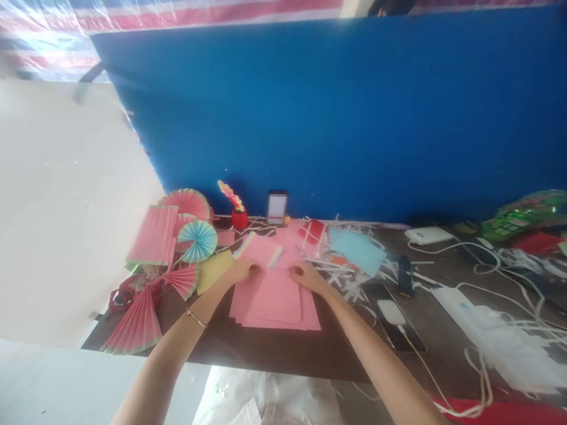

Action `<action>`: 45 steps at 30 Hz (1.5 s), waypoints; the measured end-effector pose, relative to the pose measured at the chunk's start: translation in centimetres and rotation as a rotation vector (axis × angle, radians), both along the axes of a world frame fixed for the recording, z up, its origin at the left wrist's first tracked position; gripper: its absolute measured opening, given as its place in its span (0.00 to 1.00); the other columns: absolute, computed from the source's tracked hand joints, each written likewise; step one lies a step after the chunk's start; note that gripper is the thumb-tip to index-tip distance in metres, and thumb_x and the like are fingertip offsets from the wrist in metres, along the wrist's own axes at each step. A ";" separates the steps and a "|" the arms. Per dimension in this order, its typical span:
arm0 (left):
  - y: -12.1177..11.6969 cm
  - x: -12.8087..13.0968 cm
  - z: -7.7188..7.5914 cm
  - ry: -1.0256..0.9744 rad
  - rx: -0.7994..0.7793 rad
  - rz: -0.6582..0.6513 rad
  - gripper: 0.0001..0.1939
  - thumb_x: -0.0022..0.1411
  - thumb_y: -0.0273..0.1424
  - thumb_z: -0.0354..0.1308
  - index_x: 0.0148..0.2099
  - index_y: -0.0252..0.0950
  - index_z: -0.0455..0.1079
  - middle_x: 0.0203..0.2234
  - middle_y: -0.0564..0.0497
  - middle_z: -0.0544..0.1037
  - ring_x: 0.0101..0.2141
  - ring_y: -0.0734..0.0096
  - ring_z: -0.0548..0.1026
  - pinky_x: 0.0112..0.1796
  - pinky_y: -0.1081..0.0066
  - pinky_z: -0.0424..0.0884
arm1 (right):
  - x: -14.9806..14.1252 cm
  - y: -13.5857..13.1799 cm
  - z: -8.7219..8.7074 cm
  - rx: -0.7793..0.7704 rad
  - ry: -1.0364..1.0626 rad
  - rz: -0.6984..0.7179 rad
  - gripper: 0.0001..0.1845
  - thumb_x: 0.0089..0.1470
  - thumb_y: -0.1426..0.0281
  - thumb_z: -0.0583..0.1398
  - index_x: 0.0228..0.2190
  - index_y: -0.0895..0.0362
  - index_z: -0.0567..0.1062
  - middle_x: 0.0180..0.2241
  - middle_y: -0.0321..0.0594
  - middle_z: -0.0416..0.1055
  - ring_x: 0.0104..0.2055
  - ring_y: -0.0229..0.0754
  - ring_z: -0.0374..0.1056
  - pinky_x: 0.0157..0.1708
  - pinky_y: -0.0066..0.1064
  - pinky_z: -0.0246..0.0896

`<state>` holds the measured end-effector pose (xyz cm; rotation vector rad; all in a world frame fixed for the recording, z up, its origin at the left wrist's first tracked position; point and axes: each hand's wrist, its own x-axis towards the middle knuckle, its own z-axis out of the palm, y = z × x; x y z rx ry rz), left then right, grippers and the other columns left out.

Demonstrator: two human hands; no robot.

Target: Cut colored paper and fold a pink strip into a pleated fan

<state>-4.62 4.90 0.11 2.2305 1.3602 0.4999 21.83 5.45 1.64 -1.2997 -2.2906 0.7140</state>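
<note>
Pink paper sheets (274, 301) lie stacked and slightly fanned on the dark table in front of me. My left hand (243, 271) has its fingers curled at the left side of the upper sheet. Across from it, my right hand (305, 276) pinches the same sheet near its right side. The fingertips are small and partly hidden, so the exact grip is hard to see. Just beyond the hands, a pink piece with striped coloured edges (261, 251) rests on the pile. A yellow sheet (215, 270) lies beside my left forearm.
Pleated paper fans (137, 321) crowd the left. A phone (277, 208) stands against the blue panel (332, 118), near a red pot (240, 219). Light blue paper (358, 251) and white strips (349, 283) lie right, with another phone (394, 319) and cables (509, 260).
</note>
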 end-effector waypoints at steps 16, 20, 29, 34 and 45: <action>-0.1 -0.1 1.4 0.290 0.229 -0.240 0.17 0.57 0.16 0.44 0.42 0.35 0.70 0.40 0.48 0.75 0.43 0.72 0.71 0.48 0.68 0.65 | 0.5 -0.4 -1.7 0.259 -0.227 0.157 0.12 0.55 0.79 0.49 0.30 0.58 0.72 0.32 0.43 0.68 0.37 0.42 0.64 0.40 0.34 0.58; -0.4 0.6 1.5 0.508 0.315 -0.320 0.17 0.55 0.12 0.43 0.35 0.33 0.69 0.37 0.46 0.74 0.42 0.71 0.71 0.47 0.67 0.65 | 0.4 -1.3 -1.8 0.328 -0.313 0.203 0.12 0.51 0.83 0.50 0.28 0.59 0.71 0.31 0.44 0.66 0.36 0.43 0.62 0.37 0.33 0.58; -1.0 1.1 0.6 0.616 0.314 -0.299 0.18 0.53 0.10 0.41 0.34 0.30 0.68 0.32 0.43 0.73 0.36 0.65 0.71 0.40 0.65 0.65 | 0.1 -2.1 -2.2 0.585 -0.598 0.333 0.16 0.48 0.88 0.49 0.29 0.62 0.71 0.31 0.48 0.66 0.34 0.45 0.60 0.35 0.36 0.55; -2.6 1.9 0.0 0.641 0.275 -0.239 0.18 0.53 0.12 0.40 0.39 0.27 0.68 0.35 0.38 0.72 0.36 0.60 0.70 0.35 0.63 0.64 | -0.4 -1.9 -1.9 0.395 -0.453 0.230 0.10 0.53 0.79 0.51 0.25 0.61 0.70 0.30 0.46 0.66 0.34 0.44 0.61 0.37 0.35 0.54; -2.9 2.2 3.7 0.376 0.123 -0.100 0.11 0.57 0.32 0.51 0.38 0.31 0.70 0.36 0.42 0.74 0.37 0.61 0.71 0.38 0.64 0.64 | -2.1 -1.2 -0.9 -0.018 -0.035 -0.049 0.04 0.45 0.72 0.57 0.22 0.59 0.69 0.27 0.38 0.69 0.30 0.38 0.64 0.30 0.28 0.57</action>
